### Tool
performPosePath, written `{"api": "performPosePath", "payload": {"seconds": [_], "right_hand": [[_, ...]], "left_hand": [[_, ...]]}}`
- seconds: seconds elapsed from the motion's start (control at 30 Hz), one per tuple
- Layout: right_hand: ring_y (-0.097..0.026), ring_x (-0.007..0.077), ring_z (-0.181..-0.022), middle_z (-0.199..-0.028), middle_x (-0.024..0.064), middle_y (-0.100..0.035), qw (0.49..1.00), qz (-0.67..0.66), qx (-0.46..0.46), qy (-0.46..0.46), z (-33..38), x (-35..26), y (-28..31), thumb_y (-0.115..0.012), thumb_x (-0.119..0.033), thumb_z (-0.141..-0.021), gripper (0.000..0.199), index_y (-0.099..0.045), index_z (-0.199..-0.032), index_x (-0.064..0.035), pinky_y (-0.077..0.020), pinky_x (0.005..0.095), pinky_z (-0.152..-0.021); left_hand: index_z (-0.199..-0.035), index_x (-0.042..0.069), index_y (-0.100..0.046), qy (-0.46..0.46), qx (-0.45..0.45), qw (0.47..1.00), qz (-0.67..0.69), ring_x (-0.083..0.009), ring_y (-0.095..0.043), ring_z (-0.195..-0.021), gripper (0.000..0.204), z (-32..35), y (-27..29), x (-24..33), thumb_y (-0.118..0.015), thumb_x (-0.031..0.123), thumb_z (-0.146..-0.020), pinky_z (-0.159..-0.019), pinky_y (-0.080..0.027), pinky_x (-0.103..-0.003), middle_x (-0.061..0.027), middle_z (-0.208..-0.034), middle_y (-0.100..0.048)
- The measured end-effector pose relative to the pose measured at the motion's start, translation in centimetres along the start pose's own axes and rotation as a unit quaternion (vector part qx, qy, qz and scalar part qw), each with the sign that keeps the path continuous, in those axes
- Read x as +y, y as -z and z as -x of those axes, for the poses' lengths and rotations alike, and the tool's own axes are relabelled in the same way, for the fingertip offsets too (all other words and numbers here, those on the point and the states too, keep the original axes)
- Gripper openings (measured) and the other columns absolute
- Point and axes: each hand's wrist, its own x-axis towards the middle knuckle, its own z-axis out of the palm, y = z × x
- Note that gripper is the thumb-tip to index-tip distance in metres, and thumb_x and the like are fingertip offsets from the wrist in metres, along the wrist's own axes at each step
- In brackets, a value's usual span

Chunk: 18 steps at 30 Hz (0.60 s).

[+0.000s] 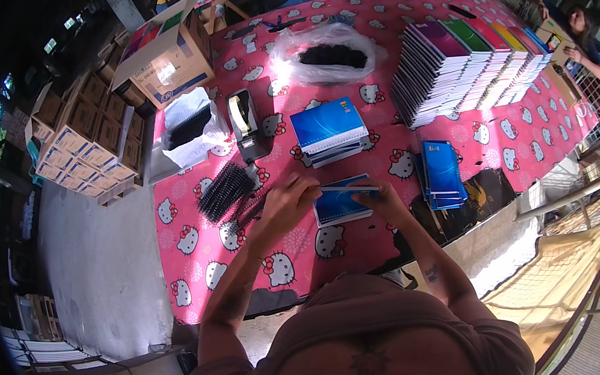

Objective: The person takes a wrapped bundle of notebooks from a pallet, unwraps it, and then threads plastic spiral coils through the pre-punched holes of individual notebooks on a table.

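A small blue-covered notebook (341, 203) lies in front of me on the pink tablecloth. My left hand (293, 202) is at its upper left corner, fingertips pinched together; what they hold, if anything, is too small to tell. My right hand (385, 201) grips the notebook's right edge, thumb on the cover. Just beyond is a stack of blue-covered notebooks (328, 125). To the right sits a smaller pile of blue notebooks (442, 170) with dark spiral edges. Black binding coils (225, 191) lie in a bundle left of my left hand.
A tape dispenser (246, 128) stands beyond the coils, beside a paper-lined tray (189, 130) of black coils. Farther back lies a plastic bag (329, 55) with black contents. Tall notebook stacks (443, 69) stand right. Cartons (169, 65) rise at left. Other people work beyond.
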Motion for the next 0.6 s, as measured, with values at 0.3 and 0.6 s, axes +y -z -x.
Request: {"api": "performPosePath", "payload": {"seconds": [0.3,0.6], "right_hand": [[-0.062,0.0092,-0.090,-0.100,0.0040,-0.071,0.997,-0.026,0.066,-0.018,0.9,-1.8,-0.9,-0.069,-0.009,-0.090,0.028,-0.067,-0.117,-0.0011,-0.0500,0.0261,-0.079],[-0.061,0.0086,-0.090,-0.098,0.0022,-0.069,0.994,-0.076,0.066,-0.031,1.7,-4.9,-2.3,-0.070,-0.013,-0.090,0.028,-0.067,-0.116,-0.0002,-0.0494,0.0254,-0.080]], "left_hand": [[-0.132,0.004,-0.052,-0.010,0.035,0.965,-0.261,-0.0353,-0.051,-0.122,0.057,-1.7,-0.4,3.7,-0.063,0.041,-0.090,-0.101,-0.036,-0.054,-0.0178,-0.129,-0.053],[-0.144,-0.004,-0.036,0.008,0.054,0.942,-0.330,-0.0406,-0.029,-0.143,0.078,0.1,-1.7,3.6,-0.043,0.057,-0.095,-0.109,-0.013,-0.068,-0.0269,-0.151,-0.034]]}}
